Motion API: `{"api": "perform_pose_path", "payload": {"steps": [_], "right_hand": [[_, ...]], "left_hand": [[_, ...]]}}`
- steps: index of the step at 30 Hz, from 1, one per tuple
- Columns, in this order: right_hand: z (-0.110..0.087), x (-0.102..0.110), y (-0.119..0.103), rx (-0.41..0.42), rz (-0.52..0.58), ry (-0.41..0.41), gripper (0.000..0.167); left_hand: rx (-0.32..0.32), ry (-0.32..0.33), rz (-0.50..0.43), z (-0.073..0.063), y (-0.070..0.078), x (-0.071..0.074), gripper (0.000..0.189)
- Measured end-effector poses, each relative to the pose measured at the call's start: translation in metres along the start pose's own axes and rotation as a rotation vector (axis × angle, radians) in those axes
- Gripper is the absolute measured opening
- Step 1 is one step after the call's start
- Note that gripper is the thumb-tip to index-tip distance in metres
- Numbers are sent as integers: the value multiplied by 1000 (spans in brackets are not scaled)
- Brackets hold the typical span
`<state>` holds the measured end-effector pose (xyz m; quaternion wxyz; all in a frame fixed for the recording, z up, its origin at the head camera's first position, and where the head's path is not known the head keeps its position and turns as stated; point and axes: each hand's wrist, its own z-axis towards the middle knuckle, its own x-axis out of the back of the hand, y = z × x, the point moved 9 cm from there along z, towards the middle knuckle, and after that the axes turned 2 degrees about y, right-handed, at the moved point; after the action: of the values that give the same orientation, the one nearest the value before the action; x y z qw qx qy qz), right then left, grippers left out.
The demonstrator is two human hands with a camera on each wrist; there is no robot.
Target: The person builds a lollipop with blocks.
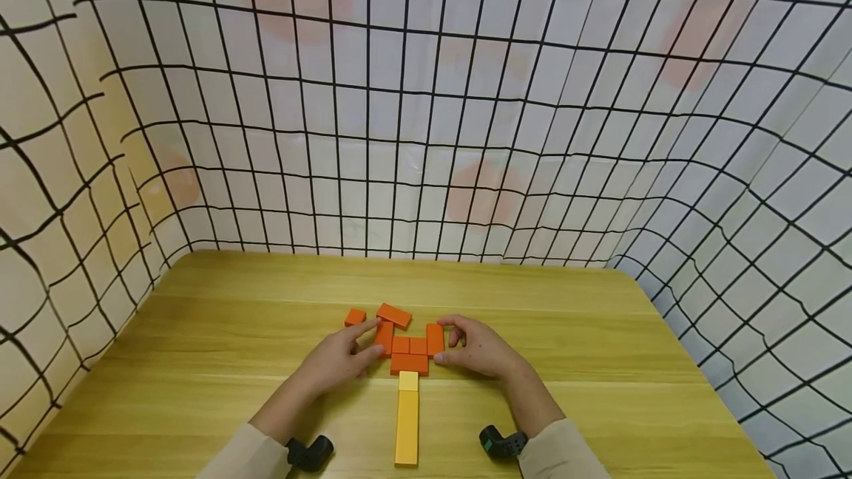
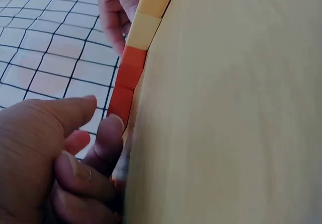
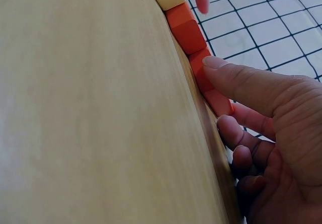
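Observation:
My right hand (image 1: 481, 347) holds an upright orange block (image 1: 435, 339) by its ends, thumb near and index finger far. In the right wrist view that thumb (image 3: 236, 78) overlaps the block row. My left hand (image 1: 339, 357) is beside another upright orange block (image 1: 384, 338), index fingertip at its far corner, thumb alongside. The left wrist view shows the left thumb (image 2: 75, 112) raised apart from the blocks. Between the upright blocks sit two small orange blocks (image 1: 401, 345) above a wide orange block (image 1: 409, 365). Below come a small pale-yellow block (image 1: 409, 381) and a long yellow block (image 1: 407, 427).
A tilted orange block (image 1: 394, 316) and a small orange block (image 1: 356, 317) lie at the far left of the arrangement. The wooden table (image 1: 566, 316) has a black-gridded white wall (image 1: 426, 117) behind it. Each wrist wears a black strap device (image 1: 502, 442).

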<state>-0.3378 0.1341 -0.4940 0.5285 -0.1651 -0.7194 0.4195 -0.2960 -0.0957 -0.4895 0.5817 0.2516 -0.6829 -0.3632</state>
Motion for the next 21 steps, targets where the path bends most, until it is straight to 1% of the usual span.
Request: {"api": "perform_pose_path", "payload": {"steps": [4,9,13,18,21], "right_hand": [[-1,1,1,-3,7,-1,64],[-1,1,2,-10,13,-7,65],[-1,1,1,-7,14,-7,65],[-1,1,0,-6,13,-7,64],[-1,0,-1,-2,9,-9,64]], "left_hand": [[-6,0,-41,-3,-4,5,62],[-10,25,-23,-8,-8,19,60],[20,46,-34,-14,-17,32,54],[78,70,-51,-21,-30,47,56],[88,81,-20,-23,-34,53,54]]}}
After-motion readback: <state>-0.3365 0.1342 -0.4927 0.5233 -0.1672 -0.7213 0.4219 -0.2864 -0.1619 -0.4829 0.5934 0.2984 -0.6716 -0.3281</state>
